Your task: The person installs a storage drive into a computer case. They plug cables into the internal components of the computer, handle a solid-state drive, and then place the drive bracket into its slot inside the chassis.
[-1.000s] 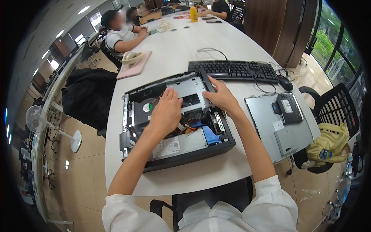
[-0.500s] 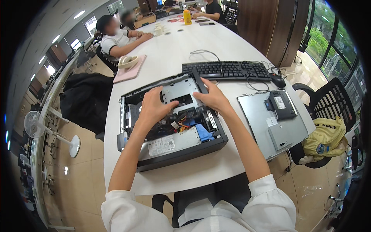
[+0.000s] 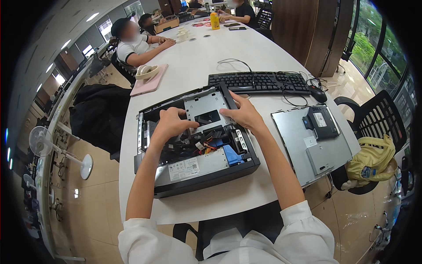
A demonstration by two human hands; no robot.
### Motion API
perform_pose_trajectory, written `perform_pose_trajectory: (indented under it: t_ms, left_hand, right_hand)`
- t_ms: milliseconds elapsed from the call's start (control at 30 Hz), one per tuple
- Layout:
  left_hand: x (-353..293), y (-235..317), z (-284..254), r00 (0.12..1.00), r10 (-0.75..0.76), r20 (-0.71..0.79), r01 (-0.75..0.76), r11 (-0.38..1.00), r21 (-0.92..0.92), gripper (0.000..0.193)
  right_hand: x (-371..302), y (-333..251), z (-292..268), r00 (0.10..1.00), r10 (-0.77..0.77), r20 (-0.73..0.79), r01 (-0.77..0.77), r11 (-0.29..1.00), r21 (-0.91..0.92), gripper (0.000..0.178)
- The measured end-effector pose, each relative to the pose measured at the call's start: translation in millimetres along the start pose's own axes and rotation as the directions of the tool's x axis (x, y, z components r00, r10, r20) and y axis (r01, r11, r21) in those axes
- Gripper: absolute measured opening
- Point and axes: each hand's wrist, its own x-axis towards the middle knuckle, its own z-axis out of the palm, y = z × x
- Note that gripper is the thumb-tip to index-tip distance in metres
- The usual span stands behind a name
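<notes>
An opened black desktop computer case (image 3: 206, 184) lies flat on the white table before me, its inside facing up. A silver metal drive bracket (image 3: 200, 104) with a rectangular cut-out sits in its far right part. At the bracket's left edge, my left hand (image 3: 169, 126) has curled fingers and thumb closed on it; the fingertips are partly hidden. My right hand (image 3: 245, 115) clasps the case's right side wall, thumb on the bracket side and fingers over the outside. Colored cables (image 3: 211, 146) and a blue plastic latch (image 3: 231, 154) show nearer to me, beside a silver power supply (image 3: 193, 167).
The removed side panel (image 3: 303, 152) lies to the right, with a black drive (image 3: 323, 122) on it. Behind the case are a black keyboard (image 3: 259, 82) and mouse (image 3: 318, 94). Headphones (image 3: 147, 72) rest on a pink laptop (image 3: 154, 83) at left. Other people sit farther along the table.
My left hand has drawn slightly toward me, its fingers folding more at the bracket's edge. My right hand stays at the side wall. The whole view has shifted slightly.
</notes>
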Motion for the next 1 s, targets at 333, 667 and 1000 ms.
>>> perform_pose_trajectory:
  t_ms: [333,667,1000]
  left_hand:
    - [-10,5,11,0.990,0.092,-0.105,-0.067,0.973,0.221,0.087]
    - [-11,8,15,0.995,0.001,-0.103,0.016,0.987,0.160,0.087]
    - [-32,26,11,0.731,0.676,-0.096,-0.575,0.685,0.448,0.023]
  right_hand:
    - [-8,2,-2,0.994,0.003,-0.110,-0.017,0.992,-0.122,0.064]
    - [-9,2,0,0.995,-0.041,-0.087,0.035,0.997,-0.064,0.059]
    - [-10,0,-1,0.995,-0.024,-0.101,0.014,0.996,-0.093,0.060]
